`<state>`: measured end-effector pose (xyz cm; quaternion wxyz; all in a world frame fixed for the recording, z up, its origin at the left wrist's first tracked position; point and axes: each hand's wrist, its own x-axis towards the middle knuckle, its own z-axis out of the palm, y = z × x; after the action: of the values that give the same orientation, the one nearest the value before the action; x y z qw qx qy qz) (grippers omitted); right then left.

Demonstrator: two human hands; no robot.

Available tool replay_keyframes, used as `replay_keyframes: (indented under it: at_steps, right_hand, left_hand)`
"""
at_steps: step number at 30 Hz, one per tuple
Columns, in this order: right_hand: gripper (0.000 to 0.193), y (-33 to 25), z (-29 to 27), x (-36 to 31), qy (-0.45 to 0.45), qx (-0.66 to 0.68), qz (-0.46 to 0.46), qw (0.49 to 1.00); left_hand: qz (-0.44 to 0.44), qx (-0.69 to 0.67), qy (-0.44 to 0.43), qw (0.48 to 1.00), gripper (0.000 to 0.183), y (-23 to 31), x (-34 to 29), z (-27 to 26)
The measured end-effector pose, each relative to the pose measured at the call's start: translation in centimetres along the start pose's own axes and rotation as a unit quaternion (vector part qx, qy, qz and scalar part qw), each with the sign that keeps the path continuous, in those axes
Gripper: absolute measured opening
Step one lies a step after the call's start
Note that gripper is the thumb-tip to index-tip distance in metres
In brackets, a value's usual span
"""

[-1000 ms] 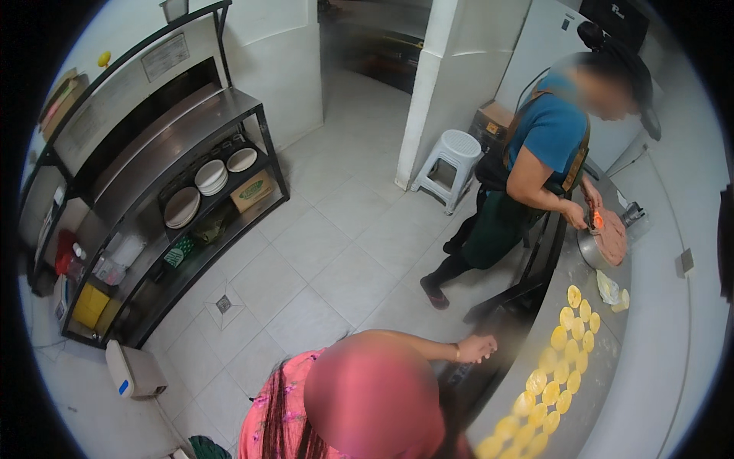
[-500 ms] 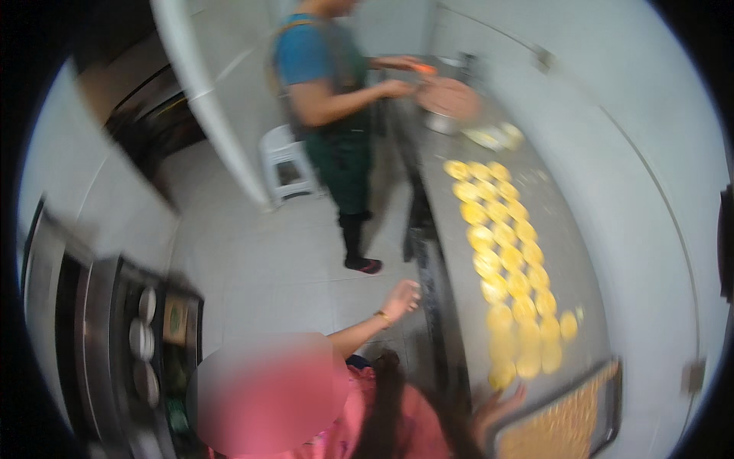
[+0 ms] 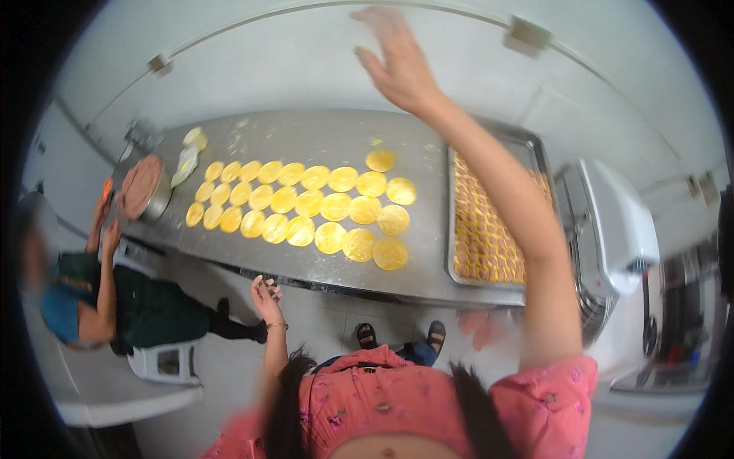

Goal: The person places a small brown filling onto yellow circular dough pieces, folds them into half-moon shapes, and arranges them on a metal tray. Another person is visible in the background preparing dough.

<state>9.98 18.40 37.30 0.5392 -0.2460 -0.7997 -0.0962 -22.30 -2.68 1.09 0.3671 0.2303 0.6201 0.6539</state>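
My right hand [image 3: 401, 65] is raised in front of the wall beyond the steel table [image 3: 306, 130], fingers apart and a little blurred, holding nothing I can see. Its forearm crosses over a metal tray [image 3: 459, 277] packed with small brown and yellow pieces. My left hand [image 3: 267, 298] hangs just off the table's near edge, its fingers loosely curled and apart, with nothing visible in them. On the table lie long rows of flat, shiny yellow dough rounds [image 3: 309, 203]. One loose round [image 3: 380, 161] sits beyond the rows, near their right end.
At the left, a person [image 3: 84, 298] in a dark apron holds an orange-handled tool [image 3: 108, 187] by a metal bowl [image 3: 160, 200] heaped with pinkish-brown filling. Beside it lies a crumpled bag [image 3: 186, 164]. A white machine [image 3: 619, 218] stands right of the tray; a white stool [image 3: 164, 363] is on the floor.
The view has swung round toward the table, which now runs across it. My right hand has lifted from beside the tray and rows to high over the table. My left hand stays off the table's edge.
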Motion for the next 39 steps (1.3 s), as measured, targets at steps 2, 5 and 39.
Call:
replay_keyframes:
  at_steps: [2,5,39]
  right_hand:
    - [0.045,0.3,0.5,-2.4,0.058,-0.024,0.080,0.995]
    - [0.044,-0.3,1.3,-11.1,0.098,0.027,0.246,0.964]
    - [0.046,-11.1,1.8,-39.9,-0.089,-0.182,0.430,0.880]
  left_hand:
    - [0.020,-0.014,-0.008,1.000,0.026,0.6,0.4,0.9]
    - [0.078,-0.053,-0.062,0.994,0.027,0.8,1.1,2.4]
    - [0.281,0.136,0.048,0.949,0.040,-0.2,3.2,4.3]
